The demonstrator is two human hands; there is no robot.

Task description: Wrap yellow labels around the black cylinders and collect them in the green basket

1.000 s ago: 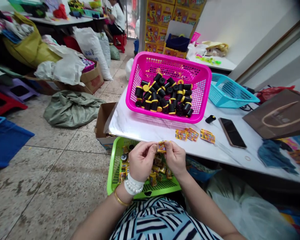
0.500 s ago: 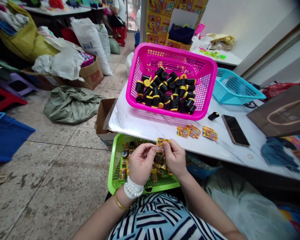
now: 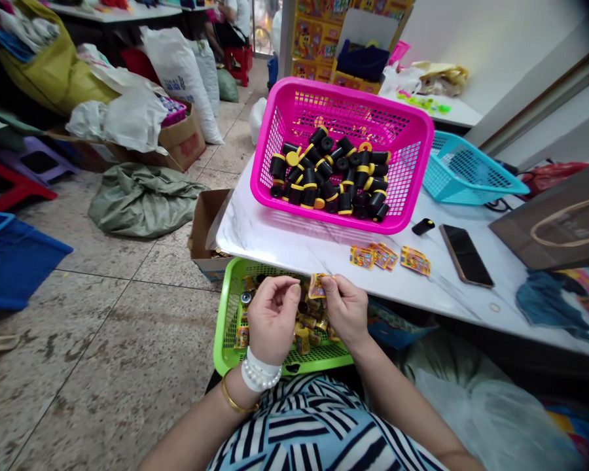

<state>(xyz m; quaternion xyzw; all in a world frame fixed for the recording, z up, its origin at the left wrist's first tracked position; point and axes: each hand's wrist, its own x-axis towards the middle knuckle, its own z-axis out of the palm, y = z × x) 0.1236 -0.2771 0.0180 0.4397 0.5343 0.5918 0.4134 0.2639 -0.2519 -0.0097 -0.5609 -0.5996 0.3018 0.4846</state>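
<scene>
right hand [image 3: 346,306] pinched shut on a small orange sticker [image 3: 317,286], thumb and forefinger at its right edge, held just above the far rim of the green basket [image 3: 224,327]. left hand [image 3: 273,315] just left of the sticker, over the same basket, thumb and forefinger tips drawn together; impossible to tell whether anything lies between them. under both hands, inside the green basket, a heap of small labelled rolls [image 3: 304,332]. beyond the green basket, on the white table [image 3: 275,239], more stickers [image 3: 387,257]; farther back, a pink basket [image 3: 415,163] of black-and-yellow rolls [image 3: 331,180]. probably best handled by the edges only, given the flimsy look: hold flat and lightly taut, avoid creasing, work low over the green basket so a dropped piece lands inside.
</scene>
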